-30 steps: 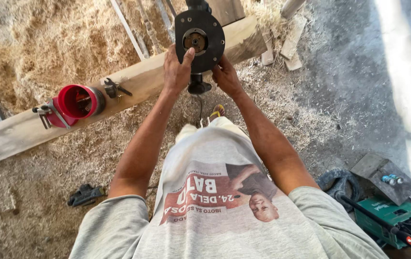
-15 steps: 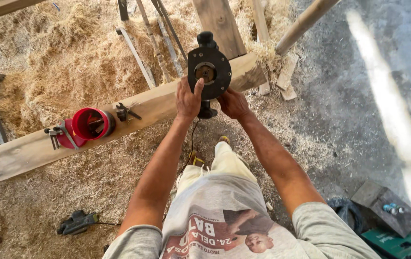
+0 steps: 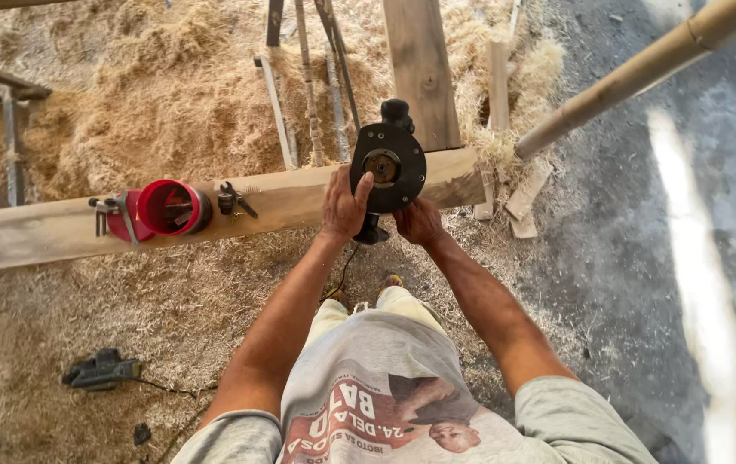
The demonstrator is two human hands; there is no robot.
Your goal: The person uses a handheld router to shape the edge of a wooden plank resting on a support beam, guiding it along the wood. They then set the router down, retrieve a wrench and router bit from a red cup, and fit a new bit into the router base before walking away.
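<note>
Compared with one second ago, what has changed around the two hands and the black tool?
Nothing was taken or let go. Only the view shifted: the green machine at lower right is out of frame. Both hands, left hand and right hand, keep the black router tilted up on the plank. The red tool and spanner stayed.

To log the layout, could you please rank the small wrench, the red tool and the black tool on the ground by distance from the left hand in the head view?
From the left hand:
1. Small wrench, on the plank, leftward.
2. Red tool, farther left on the plank.
3. Black tool, on the sawdust, lower left.
</note>
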